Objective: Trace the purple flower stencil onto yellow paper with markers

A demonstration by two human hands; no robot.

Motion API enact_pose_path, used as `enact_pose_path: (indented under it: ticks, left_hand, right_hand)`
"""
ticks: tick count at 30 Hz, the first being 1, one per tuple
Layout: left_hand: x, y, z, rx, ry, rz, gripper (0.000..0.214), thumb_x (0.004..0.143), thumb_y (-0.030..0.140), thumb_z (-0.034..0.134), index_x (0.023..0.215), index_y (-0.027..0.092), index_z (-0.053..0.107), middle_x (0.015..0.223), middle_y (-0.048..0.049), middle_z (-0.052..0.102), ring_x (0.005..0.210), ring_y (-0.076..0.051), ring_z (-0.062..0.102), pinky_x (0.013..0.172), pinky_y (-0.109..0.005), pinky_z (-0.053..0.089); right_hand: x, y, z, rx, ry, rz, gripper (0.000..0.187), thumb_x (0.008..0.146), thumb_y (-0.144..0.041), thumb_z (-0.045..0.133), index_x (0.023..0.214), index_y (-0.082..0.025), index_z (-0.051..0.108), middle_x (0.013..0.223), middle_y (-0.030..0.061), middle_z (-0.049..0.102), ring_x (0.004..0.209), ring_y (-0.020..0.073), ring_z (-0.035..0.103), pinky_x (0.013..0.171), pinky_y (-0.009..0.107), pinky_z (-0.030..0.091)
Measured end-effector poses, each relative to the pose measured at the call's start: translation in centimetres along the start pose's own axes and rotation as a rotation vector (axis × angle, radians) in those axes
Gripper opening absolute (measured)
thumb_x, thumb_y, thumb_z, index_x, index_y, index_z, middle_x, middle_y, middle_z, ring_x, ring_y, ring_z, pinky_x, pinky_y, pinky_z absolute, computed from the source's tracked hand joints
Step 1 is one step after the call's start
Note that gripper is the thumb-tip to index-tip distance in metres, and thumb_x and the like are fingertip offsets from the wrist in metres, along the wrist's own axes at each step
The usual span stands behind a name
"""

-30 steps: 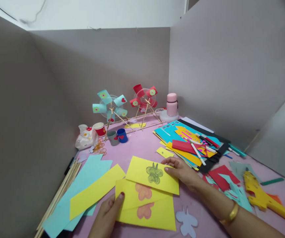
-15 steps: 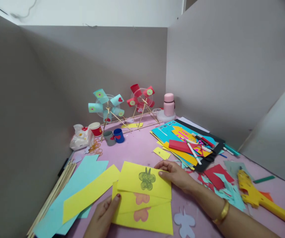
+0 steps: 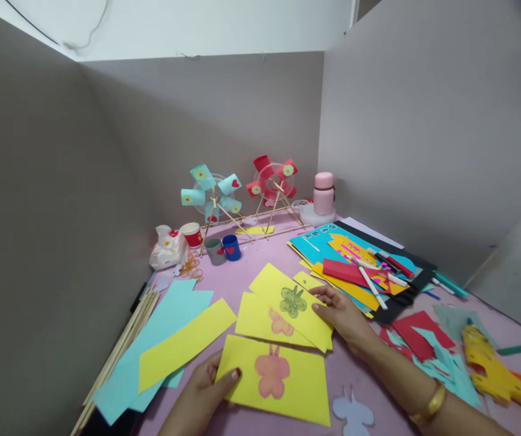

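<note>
My left hand (image 3: 210, 387) pinches the left edge of a yellow card (image 3: 308, 387) bearing a pink butterfly. Behind it, my right hand (image 3: 339, 312) grips the right side of two more yellow cards, fanned apart. The upper card (image 3: 264, 281) shows a dark green butterfly; the lower card (image 3: 251, 315) has a pink butterfly partly covered by it. Below my right forearm lies a pale lilac butterfly cutout (image 3: 353, 415) on the pink table. A long yellow strip (image 3: 185, 345) rests on light blue sheets (image 3: 146, 351) to the left of my left hand.
Two paper-and-stick wheels, one blue (image 3: 212, 194) and one red (image 3: 273, 181), stand at the back beside a pink flask (image 3: 324, 197). Small grey (image 3: 215, 253) and blue (image 3: 232, 249) paper cups sit before them. At right are markers (image 3: 373, 287), paper scraps (image 3: 446, 363) and a yellow glue gun (image 3: 487, 363).
The three overlapping cards have come apart: my right hand has lifted two away and tilted them, while my left hand keeps the front card, its pink butterfly now uncovered. The view has shifted.
</note>
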State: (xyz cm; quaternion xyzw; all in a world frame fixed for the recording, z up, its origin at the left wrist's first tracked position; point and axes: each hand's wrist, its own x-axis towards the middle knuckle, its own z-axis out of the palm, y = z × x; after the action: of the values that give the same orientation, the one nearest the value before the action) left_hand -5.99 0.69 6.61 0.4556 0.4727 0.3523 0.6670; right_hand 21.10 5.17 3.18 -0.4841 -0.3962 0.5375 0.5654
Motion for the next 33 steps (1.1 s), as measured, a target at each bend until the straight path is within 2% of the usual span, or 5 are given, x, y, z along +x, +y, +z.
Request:
enact_pose_path:
  ticks: [5, 14, 23, 29, 33]
  left_hand:
    - [-0.4, 0.2, -0.3, -0.023, 0.024, 0.02, 0.039, 0.068, 0.032, 0.08, 0.103, 0.017, 0.07, 0.074, -0.0018, 0.068, 0.057, -0.015, 0.055, 0.062, -0.024, 0.045]
    - [-0.5, 0.2, -0.3, -0.077, 0.191, -0.019, 0.048, 0.072, 0.04, 0.077, 0.113, 0.018, 0.065, 0.099, -0.0092, 0.072, 0.09, -0.028, 0.067, 0.074, -0.032, 0.052]
    - [0.7, -1.0, 0.0, -0.107, 0.296, 0.043, 0.065, 0.068, 0.04, 0.079, 0.126, 0.019, 0.056, 0.126, -0.0102, 0.062, 0.118, -0.03, 0.054, 0.1, -0.038, 0.041]
    - [0.5, -0.9, 0.1, -0.163, 0.039, 0.07, 0.061, 0.075, 0.033, 0.073, 0.131, 0.02, 0.053, 0.122, -0.011, 0.064, 0.11, -0.03, 0.06, 0.094, -0.039, 0.045]
    - [0.6, -0.9, 0.0, -0.195, 0.003, 0.057, 0.059, 0.077, 0.031, 0.072, 0.132, 0.021, 0.053, 0.12, -0.0101, 0.065, 0.109, -0.03, 0.061, 0.092, -0.038, 0.045]
  right_hand:
    - [0.2, 0.3, -0.4, 0.031, 0.062, -0.011, 0.038, 0.057, -0.031, 0.08, 0.089, -0.019, 0.062, 0.071, -0.0037, 0.057, 0.063, 0.0147, 0.058, 0.057, 0.025, 0.043]
    - [-0.2, -0.5, 0.4, 0.138, 0.005, 0.024, 0.045, 0.053, -0.04, 0.085, 0.084, -0.019, 0.061, 0.064, -0.004, 0.06, 0.057, 0.015, 0.06, 0.057, 0.027, 0.047]
    - [-1.1, 0.0, 1.3, 0.185, -0.125, 0.058, 0.043, 0.054, -0.037, 0.087, 0.086, -0.017, 0.066, 0.066, -0.0019, 0.065, 0.057, 0.0145, 0.062, 0.056, 0.025, 0.046]
    - [-0.8, -0.2, 0.9, 0.177, -0.055, -0.024, 0.043, 0.058, -0.04, 0.086, 0.089, -0.019, 0.065, 0.069, -0.0014, 0.066, 0.061, 0.0157, 0.063, 0.057, 0.025, 0.047]
    - [0.1, -1.1, -0.6, 0.181, 0.047, -0.105, 0.044, 0.062, -0.044, 0.083, 0.093, -0.022, 0.06, 0.075, -0.0017, 0.068, 0.068, 0.0167, 0.065, 0.065, 0.027, 0.049]
